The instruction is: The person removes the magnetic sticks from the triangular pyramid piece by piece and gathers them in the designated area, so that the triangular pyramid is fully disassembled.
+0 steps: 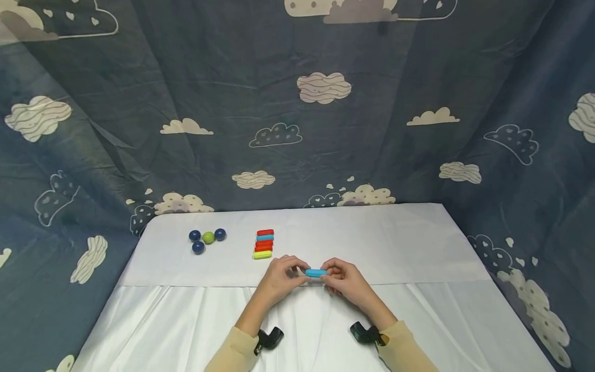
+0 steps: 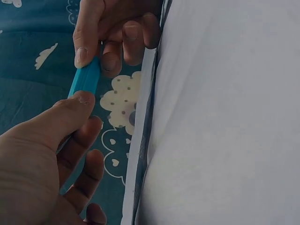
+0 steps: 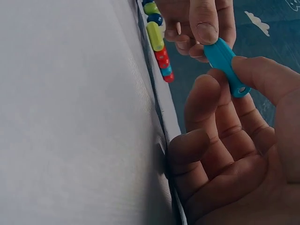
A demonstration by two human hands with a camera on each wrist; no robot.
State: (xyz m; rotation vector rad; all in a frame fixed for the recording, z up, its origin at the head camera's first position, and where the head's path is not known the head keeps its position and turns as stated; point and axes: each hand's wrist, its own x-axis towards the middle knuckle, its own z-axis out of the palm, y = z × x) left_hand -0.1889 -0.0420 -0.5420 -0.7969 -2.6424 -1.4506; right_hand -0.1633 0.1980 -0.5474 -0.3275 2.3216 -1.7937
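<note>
A long blue bead (image 1: 316,273) is held level between both hands, above the front edge of the table. My left hand (image 1: 282,279) pinches its left end with thumb and fingertips. At the other end, my right hand (image 1: 347,281) pinches it the same way. The right wrist view shows a small hole in the end of this blue bead (image 3: 220,61) on the right hand's side. In the left wrist view the thumbs lie along the ridged blue bead (image 2: 85,80), with its middle showing between them.
Left of the hands, red, blue and yellow-green long beads (image 1: 263,244) lie in a close column. Farther left sit a green round bead (image 1: 208,237) and three dark blue round beads (image 1: 198,247). White cloth covers the table (image 1: 372,237); a cloud-print curtain (image 1: 223,103) hangs behind.
</note>
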